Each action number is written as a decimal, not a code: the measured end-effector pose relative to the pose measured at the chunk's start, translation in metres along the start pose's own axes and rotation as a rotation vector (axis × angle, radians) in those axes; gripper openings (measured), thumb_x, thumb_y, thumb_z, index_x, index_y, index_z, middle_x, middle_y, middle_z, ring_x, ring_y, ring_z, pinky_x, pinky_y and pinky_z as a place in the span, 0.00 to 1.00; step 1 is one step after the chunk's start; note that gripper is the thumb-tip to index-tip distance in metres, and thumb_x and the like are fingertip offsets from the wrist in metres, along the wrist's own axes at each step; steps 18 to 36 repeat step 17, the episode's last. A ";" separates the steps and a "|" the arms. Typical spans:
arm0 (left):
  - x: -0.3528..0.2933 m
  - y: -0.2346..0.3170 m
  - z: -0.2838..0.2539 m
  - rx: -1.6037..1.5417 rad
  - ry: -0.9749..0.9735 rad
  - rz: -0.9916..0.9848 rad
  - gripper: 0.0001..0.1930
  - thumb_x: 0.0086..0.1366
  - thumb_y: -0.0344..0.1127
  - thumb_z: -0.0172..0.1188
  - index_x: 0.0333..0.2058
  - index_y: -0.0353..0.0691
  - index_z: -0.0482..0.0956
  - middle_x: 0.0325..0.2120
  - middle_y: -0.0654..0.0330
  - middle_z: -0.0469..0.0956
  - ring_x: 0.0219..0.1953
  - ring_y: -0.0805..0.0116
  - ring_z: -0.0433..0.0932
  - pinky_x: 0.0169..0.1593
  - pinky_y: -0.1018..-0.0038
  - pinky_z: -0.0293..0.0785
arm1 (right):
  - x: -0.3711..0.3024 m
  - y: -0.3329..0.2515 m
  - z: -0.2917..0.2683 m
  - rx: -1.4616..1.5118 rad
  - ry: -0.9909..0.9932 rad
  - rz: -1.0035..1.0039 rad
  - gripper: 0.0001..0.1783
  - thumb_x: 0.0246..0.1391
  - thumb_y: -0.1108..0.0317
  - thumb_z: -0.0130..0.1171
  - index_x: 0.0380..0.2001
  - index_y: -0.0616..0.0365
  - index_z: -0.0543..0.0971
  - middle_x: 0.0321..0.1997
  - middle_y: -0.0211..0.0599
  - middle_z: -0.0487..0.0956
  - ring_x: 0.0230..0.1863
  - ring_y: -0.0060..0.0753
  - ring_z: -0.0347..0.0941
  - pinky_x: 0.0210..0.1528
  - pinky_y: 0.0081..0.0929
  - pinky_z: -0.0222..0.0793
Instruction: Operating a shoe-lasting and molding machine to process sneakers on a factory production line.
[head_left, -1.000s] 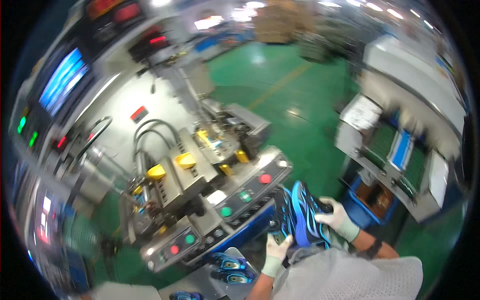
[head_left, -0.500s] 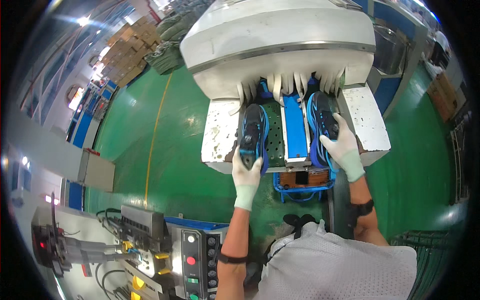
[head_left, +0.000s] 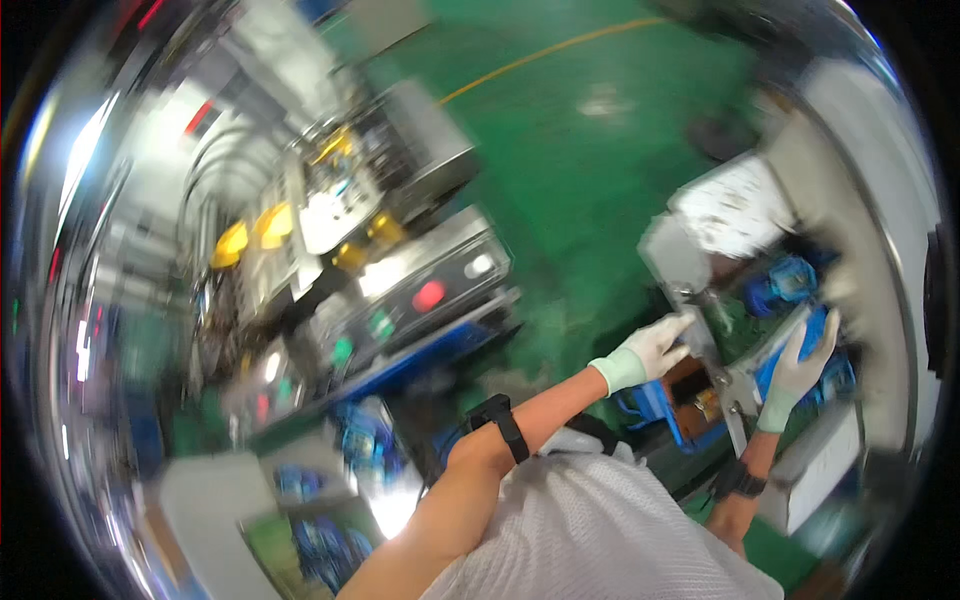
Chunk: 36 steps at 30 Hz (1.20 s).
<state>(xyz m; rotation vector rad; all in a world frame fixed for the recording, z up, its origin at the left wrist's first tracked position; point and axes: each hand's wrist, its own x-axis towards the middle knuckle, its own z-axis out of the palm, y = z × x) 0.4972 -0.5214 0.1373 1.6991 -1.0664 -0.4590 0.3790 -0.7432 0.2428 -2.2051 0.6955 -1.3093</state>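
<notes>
My left hand (head_left: 655,350), in a white glove, hangs off the near edge of the white machine (head_left: 725,365). Its fingers are apart and nothing shows in them. My right hand (head_left: 802,362), also gloved, is stretched out flat over the blue strip (head_left: 818,325) between the machine's two lanes, its fingers apart. A blue and black shoe (head_left: 790,280) lies in the far lane, beyond the strip. Another blue shoe (head_left: 838,378) sits beside my right hand, partly hidden by it. The picture is smeared by motion.
A blue-framed cart (head_left: 655,408) stands under the machine's edge. To the left is a press with a control panel (head_left: 430,295) and yellow parts (head_left: 272,226). More blue shoes (head_left: 368,440) sit at the lower left. Green floor (head_left: 570,190) lies between the machines.
The view has swung left, putting the white machine at the right. My left hand has let go of its shoe and drawn back. My right hand has come off the other shoe.
</notes>
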 end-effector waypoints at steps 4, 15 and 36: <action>-0.235 -0.051 -0.076 0.150 0.160 -0.747 0.25 0.69 0.45 0.53 0.60 0.38 0.73 0.55 0.45 0.77 0.58 0.48 0.76 0.62 0.60 0.71 | -0.134 -0.049 0.121 0.426 -1.108 0.294 0.35 0.63 0.67 0.61 0.68 0.68 0.62 0.70 0.50 0.67 0.70 0.42 0.64 0.72 0.37 0.58; -0.863 0.069 0.145 0.139 2.451 -1.485 0.12 0.68 0.40 0.59 0.44 0.38 0.80 0.32 0.55 0.83 0.26 0.64 0.82 0.34 0.67 0.80 | -0.407 -0.224 0.208 0.217 -2.159 -0.528 0.37 0.61 0.67 0.62 0.70 0.65 0.60 0.71 0.53 0.65 0.73 0.45 0.62 0.72 0.37 0.60; -0.877 0.067 0.216 0.429 2.455 -1.769 0.19 0.65 0.44 0.65 0.52 0.45 0.78 0.39 0.55 0.84 0.36 0.61 0.83 0.46 0.67 0.80 | -0.435 -0.221 0.223 0.052 -2.206 -0.547 0.43 0.57 0.61 0.68 0.70 0.62 0.60 0.73 0.52 0.64 0.73 0.46 0.62 0.73 0.38 0.58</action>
